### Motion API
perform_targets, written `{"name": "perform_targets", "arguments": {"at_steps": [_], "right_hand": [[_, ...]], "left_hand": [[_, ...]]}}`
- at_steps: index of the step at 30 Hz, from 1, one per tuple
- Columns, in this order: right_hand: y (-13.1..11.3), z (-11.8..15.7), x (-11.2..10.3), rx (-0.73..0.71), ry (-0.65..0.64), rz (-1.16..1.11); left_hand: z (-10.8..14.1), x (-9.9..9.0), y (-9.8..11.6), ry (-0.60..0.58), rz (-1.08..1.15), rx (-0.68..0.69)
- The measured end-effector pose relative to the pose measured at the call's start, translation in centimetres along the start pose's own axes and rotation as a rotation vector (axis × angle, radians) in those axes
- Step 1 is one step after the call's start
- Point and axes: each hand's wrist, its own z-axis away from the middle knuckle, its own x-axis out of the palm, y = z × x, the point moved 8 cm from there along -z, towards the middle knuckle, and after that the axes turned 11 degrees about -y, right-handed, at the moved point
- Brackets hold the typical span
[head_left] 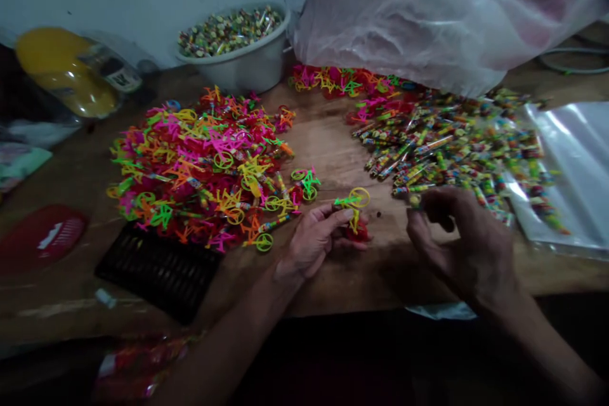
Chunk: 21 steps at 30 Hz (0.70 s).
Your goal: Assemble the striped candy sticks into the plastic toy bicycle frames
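My left hand [316,235] pinches a small plastic toy [354,202] with yellow and green parts and a red piece below, over the front of the wooden table [318,133]. To the right, my right hand [469,244] has its thumb and forefinger closed on a small candy tube [415,201], whose pale end shows at the fingertips. Just beyond this hand spreads a pile of candy-filled tubes [457,139]. A heap of bright plastic toys [204,165] lies left of my left hand.
A grey basin [252,66] full of small candy pieces stands at the back. Large plastic bag [399,19] at the back right; clear bags [578,171] at the right. A black tray [159,273] and a red packet [42,238] lie left, near a yellow container [64,70].
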Motion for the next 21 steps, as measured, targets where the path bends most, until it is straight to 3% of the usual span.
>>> {"name": "perform_targets", "arguments": {"at_steps": [2, 5, 8, 10, 15, 21], "right_hand": [[-0.6, 0.2, 1.0, 0.140, 0.028, -0.283], [-1.5, 0.5, 4.0, 0.241, -0.077, -0.595], [-1.6, 1.2, 5.4, 0.239, -0.147, -0.647], [-1.2, 1.8, 5.3, 0.236, -0.151, -0.633], [0.0, 2.9, 5.3, 0.400, -0.170, -0.756], [0.1, 2.6, 5.6, 0.391, -0.140, -0.870]], "left_hand": [[0.4, 0.2, 0.1, -0.015, 0.053, 0.008], [1.2, 0.3, 0.2, -0.024, 0.124, 0.012], [1.8, 0.2, 0.1, -0.011, 0.125, 0.012], [1.9, 0.0, 0.1, -0.002, 0.123, 0.028], [1.5, -0.2, -0.6, -0.042, 0.137, 0.022], [1.3, 0.4, -1.6, -0.066, 0.138, -0.015]]}}
